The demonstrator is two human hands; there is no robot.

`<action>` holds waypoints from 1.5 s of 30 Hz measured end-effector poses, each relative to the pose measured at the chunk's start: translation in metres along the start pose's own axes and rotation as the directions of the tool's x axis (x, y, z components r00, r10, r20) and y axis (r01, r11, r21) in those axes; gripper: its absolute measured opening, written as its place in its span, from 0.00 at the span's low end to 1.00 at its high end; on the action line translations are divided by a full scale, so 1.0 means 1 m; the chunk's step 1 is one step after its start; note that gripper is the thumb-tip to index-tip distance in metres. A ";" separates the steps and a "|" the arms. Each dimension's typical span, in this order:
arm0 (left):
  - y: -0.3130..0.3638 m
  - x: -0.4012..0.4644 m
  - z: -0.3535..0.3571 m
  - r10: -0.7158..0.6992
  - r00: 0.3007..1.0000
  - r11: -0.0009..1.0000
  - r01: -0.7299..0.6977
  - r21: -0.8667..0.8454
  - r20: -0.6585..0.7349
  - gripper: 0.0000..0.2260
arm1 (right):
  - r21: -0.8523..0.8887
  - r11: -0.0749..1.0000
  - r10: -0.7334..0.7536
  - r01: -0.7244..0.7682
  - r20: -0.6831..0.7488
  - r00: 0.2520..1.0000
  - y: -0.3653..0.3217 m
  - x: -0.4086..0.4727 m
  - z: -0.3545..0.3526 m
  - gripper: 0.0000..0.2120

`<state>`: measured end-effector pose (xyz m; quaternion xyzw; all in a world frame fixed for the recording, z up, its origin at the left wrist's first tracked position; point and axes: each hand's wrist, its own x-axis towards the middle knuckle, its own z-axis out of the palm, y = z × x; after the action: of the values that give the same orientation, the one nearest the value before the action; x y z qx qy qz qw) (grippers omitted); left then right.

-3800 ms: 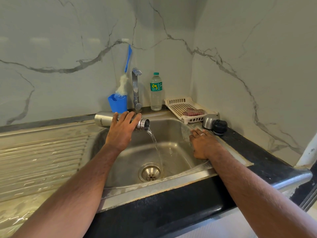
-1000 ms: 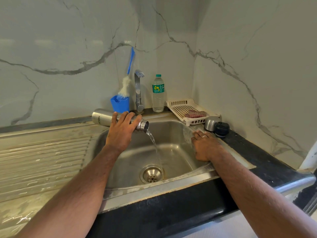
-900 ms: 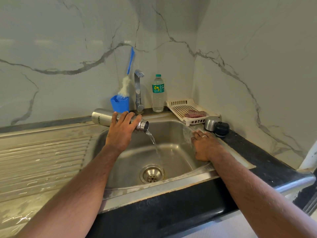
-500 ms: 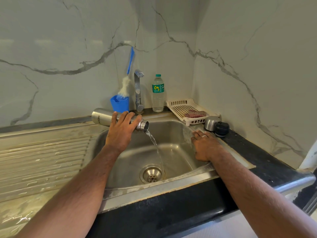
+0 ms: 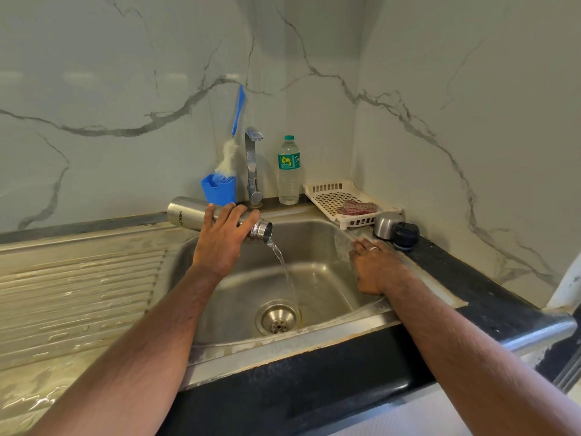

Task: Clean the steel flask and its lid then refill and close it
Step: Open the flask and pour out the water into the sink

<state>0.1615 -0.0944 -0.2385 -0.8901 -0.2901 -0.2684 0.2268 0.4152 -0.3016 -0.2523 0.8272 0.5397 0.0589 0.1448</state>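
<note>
My left hand (image 5: 221, 239) grips the steel flask (image 5: 185, 212) around its middle and holds it almost level over the sink (image 5: 317, 278), mouth to the right and slightly down. A thin stream of water (image 5: 284, 269) runs from the mouth toward the drain (image 5: 276, 319). The flask's lid (image 5: 396, 229), steel with a black cap, lies on the sink's right rim. My right hand (image 5: 375, 267) rests on that rim just in front of the lid, fingers flat, holding nothing.
Behind the sink stand a tap (image 5: 251, 165), a blue holder (image 5: 218, 190) with a bottle brush (image 5: 234, 133), and a plastic water bottle (image 5: 288, 171). A white perforated tray (image 5: 330, 191) holds a red cloth (image 5: 356, 207). A ribbed drainboard (image 5: 75, 284) lies left, black counter (image 5: 478, 297) right.
Water keeps pouring from the tilted flask into the sink. Both hands stay where they were.
</note>
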 end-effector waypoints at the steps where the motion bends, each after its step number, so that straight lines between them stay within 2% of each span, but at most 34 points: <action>1: 0.000 0.000 0.000 0.000 1.000 1.000 0.000 0.000 -0.001 0.40 | -0.003 1.000 0.000 0.000 0.000 1.000 0.000 0.000 0.000 0.36; 45: 0.001 0.001 0.003 0.037 0.999 0.999 -0.037 0.039 -0.003 0.41 | -0.003 1.000 0.004 -0.004 -0.006 1.000 -0.001 -0.002 -0.003 0.35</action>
<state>0.1633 -0.0932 -0.2404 -0.8902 -0.2785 -0.2602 0.2495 0.4126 -0.3025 -0.2499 0.8278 0.5385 0.0626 0.1444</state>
